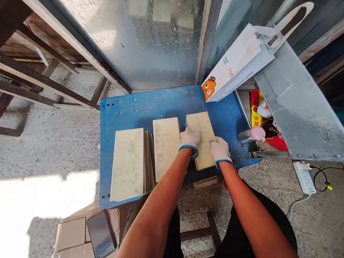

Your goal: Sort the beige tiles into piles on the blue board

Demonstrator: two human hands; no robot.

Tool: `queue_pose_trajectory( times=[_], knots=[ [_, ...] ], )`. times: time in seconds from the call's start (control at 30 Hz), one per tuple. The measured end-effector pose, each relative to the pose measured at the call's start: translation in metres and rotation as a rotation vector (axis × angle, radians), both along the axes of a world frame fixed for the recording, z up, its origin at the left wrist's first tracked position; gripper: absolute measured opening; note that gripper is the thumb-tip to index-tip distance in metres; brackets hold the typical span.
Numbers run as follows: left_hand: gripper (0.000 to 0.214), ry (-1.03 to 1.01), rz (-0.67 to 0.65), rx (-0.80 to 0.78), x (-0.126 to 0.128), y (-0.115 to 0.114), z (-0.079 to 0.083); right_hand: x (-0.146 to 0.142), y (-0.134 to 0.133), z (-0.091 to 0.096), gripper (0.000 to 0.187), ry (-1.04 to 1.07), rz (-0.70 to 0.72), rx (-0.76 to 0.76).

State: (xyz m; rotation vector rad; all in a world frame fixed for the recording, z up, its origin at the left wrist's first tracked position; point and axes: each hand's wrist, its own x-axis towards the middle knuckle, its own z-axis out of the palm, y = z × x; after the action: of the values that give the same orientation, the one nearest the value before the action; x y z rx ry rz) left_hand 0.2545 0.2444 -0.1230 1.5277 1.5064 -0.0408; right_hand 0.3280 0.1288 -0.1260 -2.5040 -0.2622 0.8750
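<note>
Three stacks of pale rectangular boards lie on a blue table (126, 107). Both hands wear white gloves with blue cuffs. My left hand (189, 140) rests on the left edge of the right stack (201, 129), fingers spread over its top board. My right hand (220, 150) grips that stack's near right edge. The middle stack (166, 147) lies just left of my left hand. A taller left stack (129, 163) shows its layered edges.
A white paper bag with an orange cartoon figure (236, 64) leans at the table's back right. A metal cup with a pink lid (251, 135) stands right of the boards. A power strip (304, 176) lies on the floor; a phone (101, 234) rests on cardboard.
</note>
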Motion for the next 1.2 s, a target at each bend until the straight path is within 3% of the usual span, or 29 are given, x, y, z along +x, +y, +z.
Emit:
queue_pose_trajectory(
  times=[0.2, 0.53, 0.63, 0.83, 0.93, 1.07, 1.2],
  knots=[
    [0.053, 0.161, -0.112, 0.022, 0.006, 0.001, 0.008, -0.001, 0.006, 0.005, 0.032, -0.111, 0.072, -0.083],
    [0.066, 0.291, -0.271, 0.19, 0.007, -0.011, 0.004, 0.0, 0.005, 0.004, 0.03, -0.282, 0.269, -0.251],
    [0.066, 0.288, -0.292, 0.239, 0.008, -0.019, 0.011, 0.004, 0.005, 0.003, 0.034, -0.283, 0.2, -0.187],
    [0.07, 0.202, -0.338, 0.411, 0.012, -0.044, 0.041, 0.017, 0.013, 0.001, 0.052, -0.263, -0.006, -0.06],
    [0.058, 0.15, -0.258, 0.298, 0.007, -0.042, 0.039, 0.019, 0.018, 0.002, 0.063, -0.185, -0.012, -0.064],
    [0.048, 0.145, -0.134, -0.003, -0.003, -0.03, 0.018, 0.023, 0.023, 0.0, 0.069, -0.095, 0.062, -0.066],
    [0.045, 0.008, -0.029, -0.125, -0.007, -0.025, 0.0, 0.03, 0.023, -0.013, 0.067, -0.036, 0.135, -0.087]
  ],
)
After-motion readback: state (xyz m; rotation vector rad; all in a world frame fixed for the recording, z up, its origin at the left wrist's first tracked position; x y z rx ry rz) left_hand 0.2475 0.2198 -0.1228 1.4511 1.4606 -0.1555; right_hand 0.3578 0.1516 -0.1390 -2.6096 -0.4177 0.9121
